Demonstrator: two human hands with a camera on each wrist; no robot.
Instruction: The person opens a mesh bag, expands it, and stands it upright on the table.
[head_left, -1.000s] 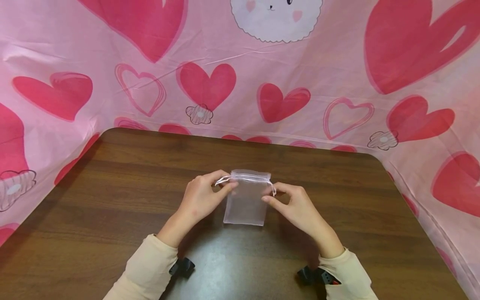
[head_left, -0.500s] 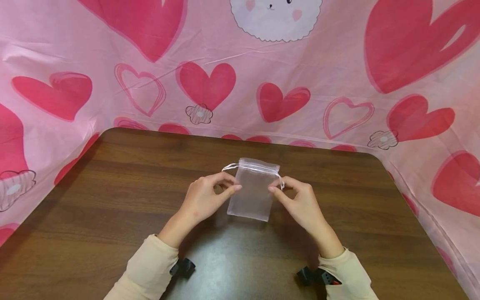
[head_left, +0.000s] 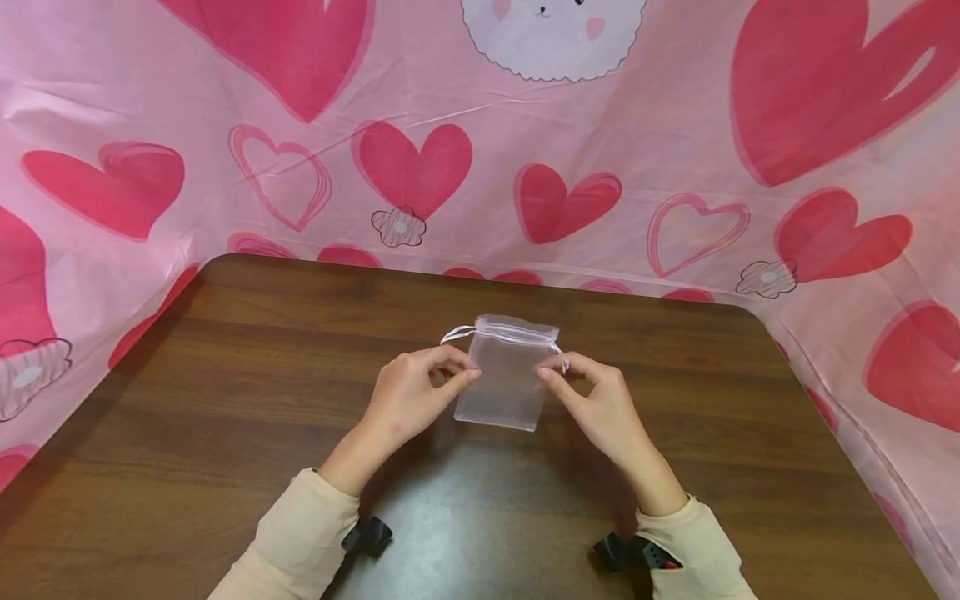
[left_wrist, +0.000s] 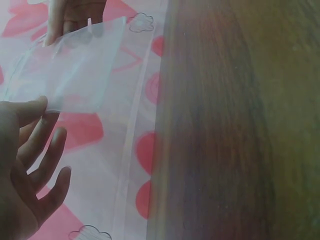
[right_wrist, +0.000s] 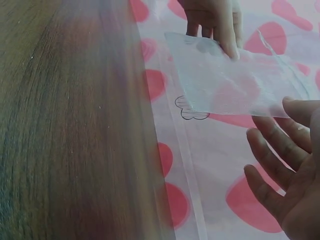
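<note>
A: Start at the fingers. How is it held?

B: By a light two-sided grip. The left hand (head_left: pixel 415 387) pinches one side edge of the sheer bag (head_left: pixel 502 379) between thumb and forefinger, and the right hand (head_left: pixel 597 402) pinches the opposite edge. In the wrist views the other fingers are loosely spread, holding nothing.

A: What has changed?

B: A second ago the pinch sat close under the drawstring (head_left: pixel 517 334). Now it is lower down the sides, and the bag appears farther up in the head view. Over the last half second there's barely a shift; only the bottom edge looks slightly higher.

A: And what does that mean for the work?

B: I'd judge the bag is now held by its body, with the gathered neck above the fingertips. I can't tell whether the right-hand cord touches the forefinger beside it.

A: What's it made of?

B: It looks like fine, slightly stiff mesh: a see-through rectangle with a straight bottom seam and faint creases. Smooth white cord forms a loop at the left.

A: Around it?

B: It is held above the dark, wood-grained bench (head_left: pixel 247 383), which has rounded far corners. Beyond hangs wrinkled pink heart-printed cloth (head_left: pixel 435 58).
</note>
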